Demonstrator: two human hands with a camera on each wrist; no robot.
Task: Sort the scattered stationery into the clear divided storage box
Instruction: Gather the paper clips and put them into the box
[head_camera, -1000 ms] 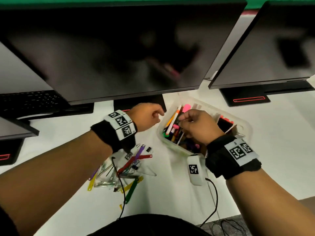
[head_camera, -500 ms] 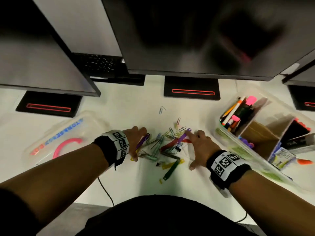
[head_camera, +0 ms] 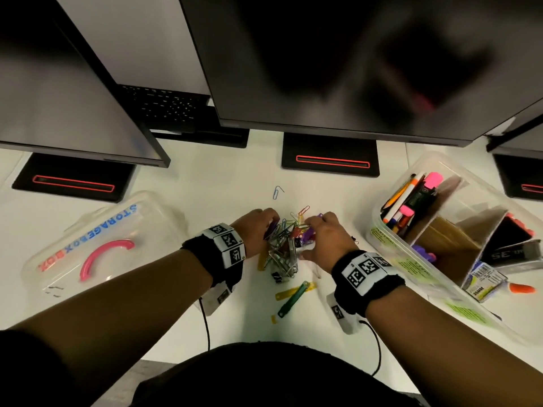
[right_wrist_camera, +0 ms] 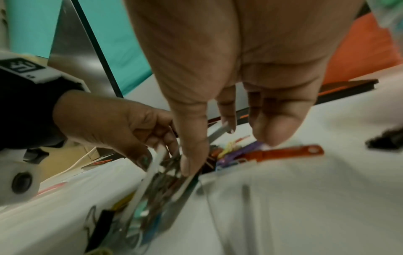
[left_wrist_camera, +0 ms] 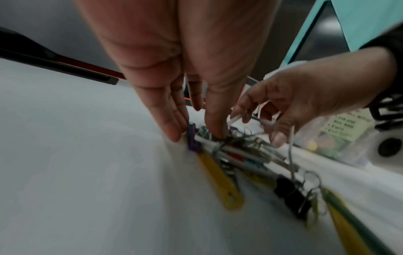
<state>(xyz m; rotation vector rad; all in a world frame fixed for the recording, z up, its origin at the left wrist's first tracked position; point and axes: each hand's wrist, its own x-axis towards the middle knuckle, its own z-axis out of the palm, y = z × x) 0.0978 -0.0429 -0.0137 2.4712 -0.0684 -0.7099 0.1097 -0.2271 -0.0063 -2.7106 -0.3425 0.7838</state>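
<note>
Centrally, on the white worktop (head_camera: 182, 183), a heap of paper clips (head_camera: 283, 245), binder clips and coloured plastic fasteners is flanked by both hands. The left hand (head_camera: 255, 227) is set against the heap's left edge, fingers (left_wrist_camera: 172, 124) straight and angled down, tips touching a purple fastener (left_wrist_camera: 193, 139); nothing is gripped. The right hand (head_camera: 326, 239) is placed on the heap's right side, fingers (right_wrist_camera: 194, 151) loosely curved over the clips; whether anything is actually pinched cannot be told through the blur. A lone blue paper clip (head_camera: 277, 192) is seen apart, beyond the heap. A green fastener (head_camera: 292, 299) and a yellow one (head_camera: 295, 290) are left nearer the body. The clear divided storage box (head_camera: 390, 259) is stood to the right, pens and highlighters (head_camera: 411, 198) filling its far compartment. Its lid (head_camera: 100, 245), with a pink handle, is laid to the left. Monitors (head_camera: 338, 60) are ranged behind.
</note>
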